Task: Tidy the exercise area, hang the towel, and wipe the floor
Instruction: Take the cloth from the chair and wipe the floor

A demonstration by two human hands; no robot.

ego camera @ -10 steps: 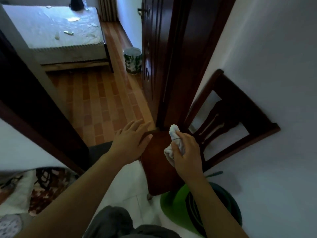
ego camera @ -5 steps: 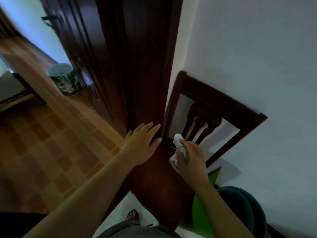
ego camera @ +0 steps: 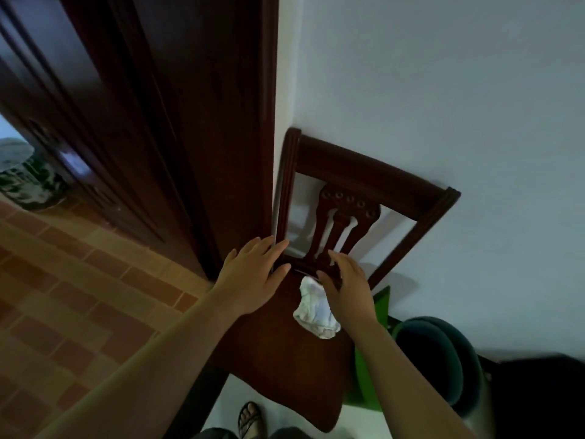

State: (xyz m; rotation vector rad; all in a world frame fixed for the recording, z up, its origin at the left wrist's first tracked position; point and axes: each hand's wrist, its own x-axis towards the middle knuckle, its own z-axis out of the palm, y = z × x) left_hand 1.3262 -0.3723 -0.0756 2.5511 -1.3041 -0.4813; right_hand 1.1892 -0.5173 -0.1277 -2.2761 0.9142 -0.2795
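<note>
Currently: towel (ego camera: 315, 308) lies on the chair (ego camera: 285, 359) seat.
Left hand (ego camera: 253, 277) flat, fingers (ego camera: 266, 248) straight; right hand (ego camera: 348, 286) curled beside towel, grip unclear. Likely next: drape towel over chair back.

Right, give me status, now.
Left hand flat on seat corner. Right hand arched over back rail, grip unclear. Towel on seat at its thumb, not hung. Dark tub beside seat, clear of hands.
</note>
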